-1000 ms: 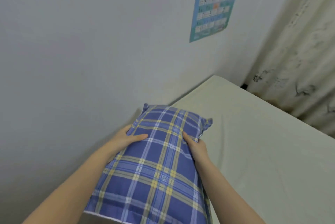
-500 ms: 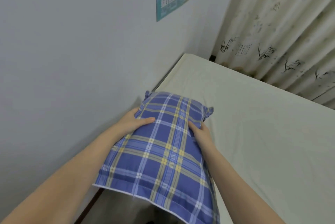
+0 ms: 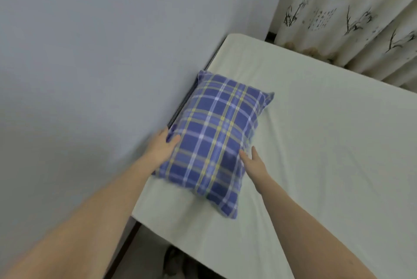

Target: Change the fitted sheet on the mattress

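Plaid pillow [image 3: 216, 138] lies on the bed, along its wall-side edge.
The cream fitted sheet [image 3: 316, 143] covers the mattress; the left hand [image 3: 161, 146] has its grip pinching the pillow's edge, the right hand [image 3: 253, 163] touches it, grip spread.

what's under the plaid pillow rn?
The plaid pillow lies on the cream fitted sheet, beside the wall. The left hand holds its wall-side edge; the right hand touches the opposite edge. The sheet directly beneath is covered, so anything there is unseen.
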The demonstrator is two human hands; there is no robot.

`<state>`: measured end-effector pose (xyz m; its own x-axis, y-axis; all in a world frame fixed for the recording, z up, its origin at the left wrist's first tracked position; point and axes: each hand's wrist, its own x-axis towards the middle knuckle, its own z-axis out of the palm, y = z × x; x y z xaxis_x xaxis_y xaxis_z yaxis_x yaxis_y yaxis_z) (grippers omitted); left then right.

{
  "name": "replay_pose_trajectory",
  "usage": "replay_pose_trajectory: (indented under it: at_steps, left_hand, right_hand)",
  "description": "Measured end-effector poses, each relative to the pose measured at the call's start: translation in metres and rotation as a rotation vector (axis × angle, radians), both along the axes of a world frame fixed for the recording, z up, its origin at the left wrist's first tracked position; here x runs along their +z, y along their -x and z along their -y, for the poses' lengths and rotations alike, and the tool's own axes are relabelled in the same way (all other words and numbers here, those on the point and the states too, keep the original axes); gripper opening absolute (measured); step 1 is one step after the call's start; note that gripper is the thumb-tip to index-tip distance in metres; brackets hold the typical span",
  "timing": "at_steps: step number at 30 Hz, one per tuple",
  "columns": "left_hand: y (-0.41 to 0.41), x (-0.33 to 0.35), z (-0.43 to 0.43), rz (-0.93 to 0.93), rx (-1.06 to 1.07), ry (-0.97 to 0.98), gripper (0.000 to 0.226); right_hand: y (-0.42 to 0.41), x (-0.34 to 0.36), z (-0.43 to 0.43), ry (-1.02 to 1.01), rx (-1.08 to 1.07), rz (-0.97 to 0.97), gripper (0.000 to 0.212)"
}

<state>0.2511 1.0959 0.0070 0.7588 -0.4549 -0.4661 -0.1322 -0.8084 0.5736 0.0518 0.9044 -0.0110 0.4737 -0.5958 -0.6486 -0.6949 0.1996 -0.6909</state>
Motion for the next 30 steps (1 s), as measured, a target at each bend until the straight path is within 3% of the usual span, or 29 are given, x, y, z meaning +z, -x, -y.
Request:
replay_pose_trajectory:
  at_steps: [3,6,11,14,16,18,20,22,24,26,30]
  left_hand:
    - [-0.015,-0.049,-0.011,-0.035,-0.122,-0.11,0.071]
    - [-0.039,-0.086,-0.007,-0.116,-0.067,-0.111,0.077]
    - [-0.047,-0.104,0.021,-0.399,0.16,0.135,0.064]
    - [-0.054,-0.105,0.043,-0.223,0.195,0.275,0.059]
    - [-0.065,-0.103,0.052,-0.076,0.169,0.25,0.066]
    - [-0.079,-0.107,0.055,0.027,0.052,0.156,0.081]
    - [-0.088,-0.115,0.053,0.065,0.0,0.055,0.087]
    - [-0.086,-0.124,0.049,0.171,-0.082,0.046,0.087]
    - [-0.079,-0.132,0.043,0.284,-0.238,0.112,0.08]
    - [-0.076,-0.14,0.036,0.277,-0.344,0.113,0.075]
    - [-0.086,-0.147,0.027,0.185,-0.391,0.003,0.076]
  right_hand:
    - [-0.007,-0.038,-0.004,-0.019,0.009,0.051,0.072]
    - [-0.023,-0.065,-0.009,-0.109,-0.013,0.089,0.077]
    - [-0.069,-0.086,-0.024,0.07,-0.136,0.123,0.072]
    - [-0.088,-0.076,-0.024,0.219,-0.268,0.197,0.064]
    - [-0.096,-0.072,-0.017,0.299,-0.32,0.215,0.06]
    - [-0.104,-0.079,-0.011,0.358,-0.224,0.11,0.059]
    - [-0.11,-0.094,-0.009,0.289,-0.09,-0.019,0.062]
    - [-0.111,-0.102,-0.015,0.244,-0.101,-0.076,0.065]
    - [-0.107,-0.101,-0.027,0.469,-0.181,-0.068,0.064]
    - [-0.106,-0.105,-0.046,0.687,-0.131,-0.009,0.061]
    - [-0.106,-0.121,-0.067,0.551,0.208,-0.095,0.064]
